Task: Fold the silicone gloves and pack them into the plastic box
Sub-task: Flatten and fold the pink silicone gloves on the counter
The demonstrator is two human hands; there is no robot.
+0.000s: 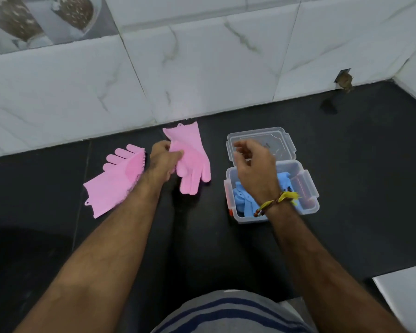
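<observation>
Two pink silicone gloves lie on a black counter. My left hand (165, 158) grips the middle of the nearer-centre pink glove (192, 159), whose fingers point toward me. The other pink glove (117, 179) lies flat to the left, bristled palm up, untouched. A clear plastic box (308, 188) stands to the right with its hinged lid (281, 138) open toward the wall. Blue silicone gloves (244, 198) lie inside it. My right hand (256, 167) hovers over the box with its fingers apart, holding nothing.
A white marble-tiled wall (202, 75) runs behind the counter, with a small broken hole (344, 79) at the right. A white surface edge (406, 292) shows at the lower right. Bare black counter (358, 152) spreads around the box.
</observation>
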